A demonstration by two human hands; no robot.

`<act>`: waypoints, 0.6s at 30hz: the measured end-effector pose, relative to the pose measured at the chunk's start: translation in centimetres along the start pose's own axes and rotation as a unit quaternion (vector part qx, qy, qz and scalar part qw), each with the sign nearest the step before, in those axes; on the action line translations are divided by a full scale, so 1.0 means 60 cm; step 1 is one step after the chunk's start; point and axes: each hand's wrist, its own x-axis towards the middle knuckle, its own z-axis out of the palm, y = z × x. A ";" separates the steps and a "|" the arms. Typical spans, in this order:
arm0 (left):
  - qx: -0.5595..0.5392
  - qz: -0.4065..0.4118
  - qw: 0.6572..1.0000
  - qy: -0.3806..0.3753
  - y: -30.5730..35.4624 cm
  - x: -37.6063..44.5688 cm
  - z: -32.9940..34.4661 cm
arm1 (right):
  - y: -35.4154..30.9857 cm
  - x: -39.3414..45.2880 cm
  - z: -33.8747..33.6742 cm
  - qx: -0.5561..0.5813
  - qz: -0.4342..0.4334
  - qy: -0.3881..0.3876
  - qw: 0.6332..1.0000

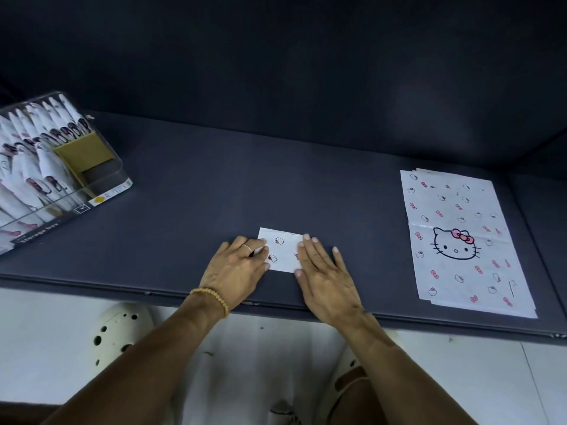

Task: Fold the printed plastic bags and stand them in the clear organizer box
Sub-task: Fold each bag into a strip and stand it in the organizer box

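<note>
Both hands press a folded printed bag (283, 251) flat near the front edge of the dark surface (184, 191): left hand (237, 269) on its left end, right hand (322, 271) with straight fingers on its right. Unfolded bags (460, 240) lie stacked to the right; the clear organizer box (101, 182), holding upright folded bags, sits far left.

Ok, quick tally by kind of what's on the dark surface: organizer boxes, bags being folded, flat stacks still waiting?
Clear organizer box, already holding folded bags: 1
Folded bag under the left hand and right hand: 1
Flat stack of printed bags, number of sheets unclear: 1
Total: 3
</note>
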 end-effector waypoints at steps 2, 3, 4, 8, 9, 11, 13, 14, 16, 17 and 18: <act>-0.001 -0.009 1.000 -0.006 -0.002 -0.001 0.002 | 0.018 -0.004 -0.012 -0.014 0.013 0.005 1.000; -0.004 -0.015 1.000 -0.010 -0.003 -0.001 0.004 | 0.019 -0.001 -0.019 -0.007 0.028 0.014 0.999; -0.010 -0.022 1.000 -0.014 -0.004 -0.001 0.006 | 0.015 0.003 -0.028 0.018 0.050 0.041 0.998; -0.028 -0.032 0.999 -0.014 -0.004 -0.001 0.011 | -0.023 0.025 -0.052 0.251 0.224 0.117 0.935; -0.032 -0.034 0.999 -0.012 -0.004 0.000 0.011 | -0.031 0.032 -0.054 0.313 0.268 0.088 0.907; -0.041 -0.043 0.998 -0.007 -0.002 0.000 0.012 | -0.044 0.044 -0.058 0.401 0.329 0.038 0.854; -0.052 -0.052 0.997 -0.009 -0.002 -0.002 0.014 | -0.050 0.052 -0.060 0.444 0.361 0.013 0.820; -0.061 -0.056 0.996 -0.011 -0.002 -0.001 0.015 | -0.053 0.054 -0.061 0.444 0.362 0.002 0.819; -0.105 -0.086 0.990 -0.025 0.000 0.002 0.019 | -0.054 0.053 -0.061 0.419 0.346 -0.010 0.839; -0.147 -0.120 0.981 -0.036 0.000 0.005 0.020 | -0.053 0.051 -0.062 0.401 0.329 -0.006 0.855; -0.197 -0.165 0.966 -0.041 -0.001 0.009 0.019 | -0.052 0.048 -0.064 0.388 0.306 0.000 0.869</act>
